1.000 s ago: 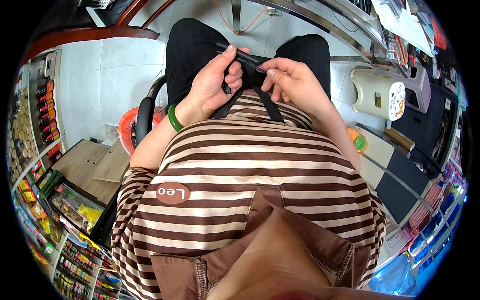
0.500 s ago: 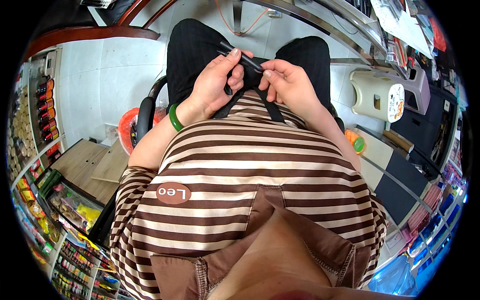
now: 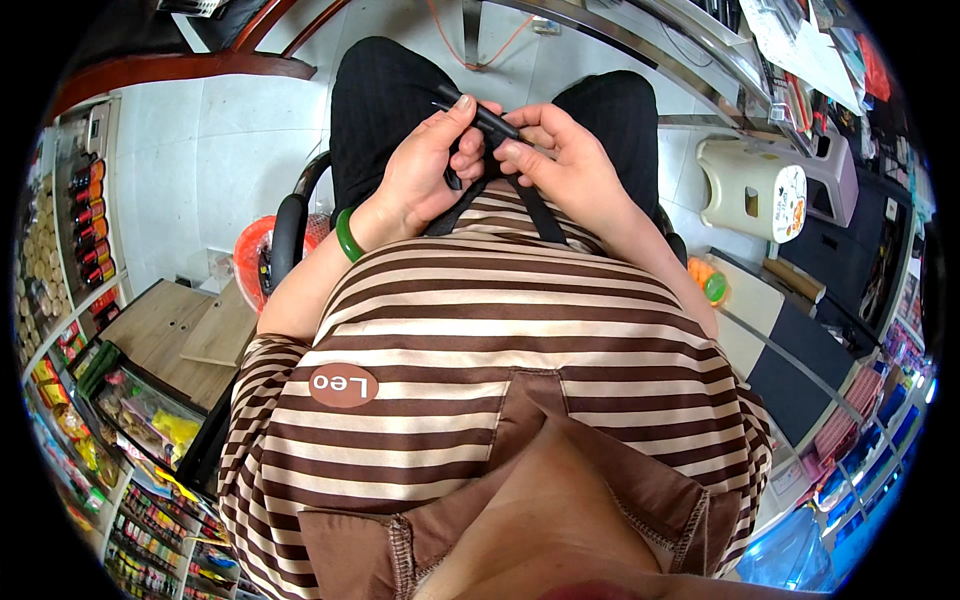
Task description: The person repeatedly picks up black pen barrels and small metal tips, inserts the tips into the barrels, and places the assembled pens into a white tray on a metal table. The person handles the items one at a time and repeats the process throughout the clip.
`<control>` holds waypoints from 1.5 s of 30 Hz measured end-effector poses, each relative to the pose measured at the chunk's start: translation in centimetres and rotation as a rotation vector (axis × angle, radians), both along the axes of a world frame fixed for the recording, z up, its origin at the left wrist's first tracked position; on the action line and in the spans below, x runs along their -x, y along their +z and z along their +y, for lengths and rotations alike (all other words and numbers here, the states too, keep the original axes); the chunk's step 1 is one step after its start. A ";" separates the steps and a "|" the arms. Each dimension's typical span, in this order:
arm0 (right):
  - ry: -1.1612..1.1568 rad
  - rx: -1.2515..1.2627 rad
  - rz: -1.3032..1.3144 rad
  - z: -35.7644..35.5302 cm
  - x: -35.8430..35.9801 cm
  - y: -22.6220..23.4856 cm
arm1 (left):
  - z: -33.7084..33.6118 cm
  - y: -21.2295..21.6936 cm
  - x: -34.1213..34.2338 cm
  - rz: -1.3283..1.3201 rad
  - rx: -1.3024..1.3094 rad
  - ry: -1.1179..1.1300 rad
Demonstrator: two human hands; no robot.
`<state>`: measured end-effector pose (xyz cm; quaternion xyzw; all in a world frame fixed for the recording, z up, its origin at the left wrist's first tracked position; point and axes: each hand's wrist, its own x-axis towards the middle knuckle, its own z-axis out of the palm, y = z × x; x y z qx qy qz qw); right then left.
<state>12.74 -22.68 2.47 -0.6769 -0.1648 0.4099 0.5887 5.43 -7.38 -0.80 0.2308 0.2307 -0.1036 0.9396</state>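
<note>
Black stick [image 3: 492, 120] is held in left hand [image 3: 430, 155], between fingers; end met by right hand [image 3: 572, 165], fingers narrow, pinch unclear.

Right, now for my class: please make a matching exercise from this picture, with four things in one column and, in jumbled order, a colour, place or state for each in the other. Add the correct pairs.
Column one
1. Black tube
2. Bangle
3. Stool
4. Basket

Column two
A. Cream, towards the right of the picture
B. Red, towards the left of the picture
C. Held in the left hand, with the right hand at its end
D. Bright green, worn on the left wrist

Right pairs: 1-C, 2-D, 3-A, 4-B
</note>
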 end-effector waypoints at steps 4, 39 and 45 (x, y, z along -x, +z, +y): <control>-0.018 0.048 -0.240 0.1 0.4 -1.2 | -0.1 0.3 -0.1 0.017 -0.015 -0.058; -0.353 -0.054 -0.656 -5.2 -1.9 -0.7 | 1.7 -1.1 0.2 0.002 0.301 0.159; -0.344 -0.075 -0.671 -5.1 -1.8 -0.6 | 1.6 -0.8 0.2 0.007 0.251 0.167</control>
